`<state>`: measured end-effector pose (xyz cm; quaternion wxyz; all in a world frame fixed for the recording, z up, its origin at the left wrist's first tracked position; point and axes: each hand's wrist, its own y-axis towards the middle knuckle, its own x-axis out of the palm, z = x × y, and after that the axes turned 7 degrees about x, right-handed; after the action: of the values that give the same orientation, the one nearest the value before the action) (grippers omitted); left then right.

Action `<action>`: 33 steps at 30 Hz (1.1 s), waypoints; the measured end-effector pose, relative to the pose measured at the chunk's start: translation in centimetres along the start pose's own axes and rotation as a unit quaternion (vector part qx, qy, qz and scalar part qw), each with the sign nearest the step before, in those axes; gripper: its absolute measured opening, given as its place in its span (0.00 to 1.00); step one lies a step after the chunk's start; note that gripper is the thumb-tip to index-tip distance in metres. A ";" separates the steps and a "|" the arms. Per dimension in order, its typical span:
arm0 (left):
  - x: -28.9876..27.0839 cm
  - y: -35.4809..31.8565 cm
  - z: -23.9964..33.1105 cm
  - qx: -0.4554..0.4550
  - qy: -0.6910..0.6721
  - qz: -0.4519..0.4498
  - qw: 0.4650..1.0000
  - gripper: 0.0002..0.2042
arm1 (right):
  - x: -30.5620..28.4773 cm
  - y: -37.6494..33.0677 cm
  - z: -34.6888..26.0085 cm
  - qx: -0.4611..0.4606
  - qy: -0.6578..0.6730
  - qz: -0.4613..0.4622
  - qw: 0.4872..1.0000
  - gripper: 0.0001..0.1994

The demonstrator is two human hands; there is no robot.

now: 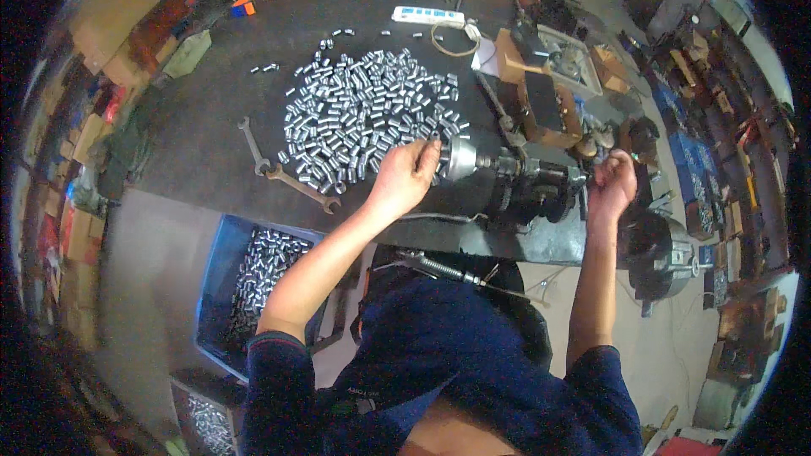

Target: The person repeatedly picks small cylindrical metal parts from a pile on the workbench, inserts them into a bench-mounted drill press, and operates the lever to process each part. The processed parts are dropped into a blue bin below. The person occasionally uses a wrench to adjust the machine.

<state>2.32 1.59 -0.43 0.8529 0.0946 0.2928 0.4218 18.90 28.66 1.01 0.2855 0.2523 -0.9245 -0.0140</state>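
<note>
Left hand [404, 176] is bent against the front of the chuck [460, 157], thumb and fingers together; whether a sleeve is pinched there cannot be told. Right hand [615, 179] is curled at the machine's right end; its grasp, if any, cannot be made out.

From the left: the table [190, 131] stretches from its left edge to two wrenches [306, 190], the widest open room for movement. Below the near edge stands a blue bin [213, 283], part filled with small metal pieces. Right of the wrenches lies a heap of sleeves [363, 114], short and shiny, their axes in mixed directions; it reaches close to the left hand, leaving little room there.

The chuck sits at the left end of the machine [541, 184], its face pointing left. The machine's long axis runs left to right, dipping slightly rightward, near the table's front edge. Boxes [547, 110] crowd its far side. Beyond the right end, lower down, stands a grey housing [663, 252].
</note>
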 end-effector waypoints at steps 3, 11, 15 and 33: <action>-0.6 -0.5 0.7 -0.051 -0.004 0.016 0.999 0.16 | -0.7 -3.8 -1.3 -0.013 0.003 -0.050 0.999 0.08; -1.4 -0.3 0.7 -0.077 -0.098 -0.015 0.992 0.17 | -5.8 -2.7 5.6 0.230 -0.136 0.111 0.957 0.09; -4.5 -1.7 0.9 -0.131 -0.123 0.004 0.984 0.16 | -6.6 5.9 9.4 -0.156 -0.319 -0.062 0.933 0.08; -8.7 -10.1 -3.2 0.013 0.278 0.014 0.960 0.09 | -8.7 -2.1 7.8 0.182 -0.075 0.053 0.979 0.08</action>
<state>3.03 -11.75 -3.53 0.7308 -0.0114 0.5221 0.4396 21.86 30.04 -10.44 0.1653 0.2485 -0.9424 0.1512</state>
